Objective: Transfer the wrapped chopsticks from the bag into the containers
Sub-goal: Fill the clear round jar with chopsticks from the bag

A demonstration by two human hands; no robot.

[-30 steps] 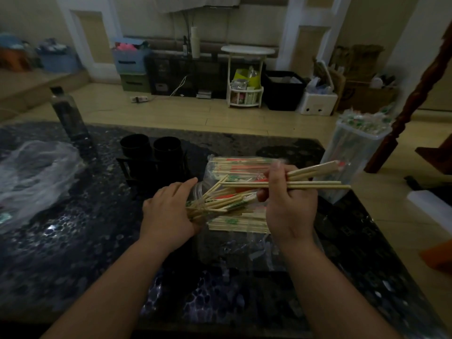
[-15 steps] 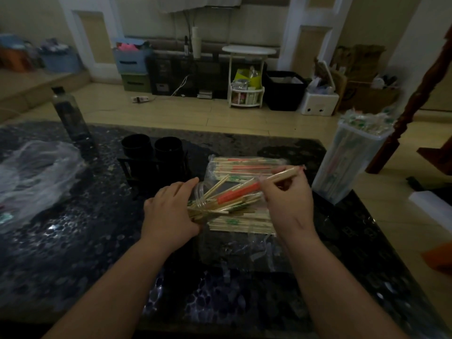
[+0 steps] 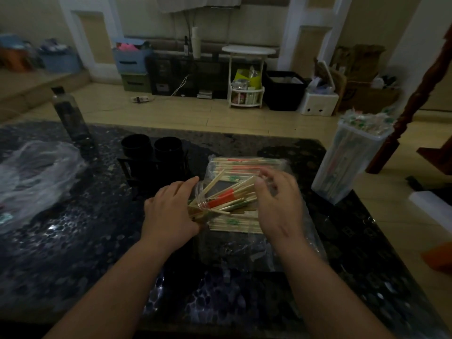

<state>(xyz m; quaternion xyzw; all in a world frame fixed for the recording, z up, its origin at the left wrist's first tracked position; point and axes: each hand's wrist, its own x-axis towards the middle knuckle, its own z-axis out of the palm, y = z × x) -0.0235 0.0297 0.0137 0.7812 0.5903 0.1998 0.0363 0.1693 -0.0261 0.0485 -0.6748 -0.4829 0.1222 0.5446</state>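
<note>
Gripping a fanned bundle of wrapped chopsticks [image 3: 227, 199] at its near end, the left hand [image 3: 171, 211] sits beside the right hand [image 3: 278, 204], fingers [image 3: 281, 178] loosely spread and blurred over the tips. Underneath lies the clear bag [image 3: 244, 250]; beyond stand two black containers [image 3: 137, 148].

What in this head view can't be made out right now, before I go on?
All head view:
- Right hand: fingertips motion-blurred, grip unclear.
- Black cups: insides too dark to judge contents.
- Chopsticks gripped by left hand: wrapper print too small.
- Bag: mouth hidden behind both hands.
</note>
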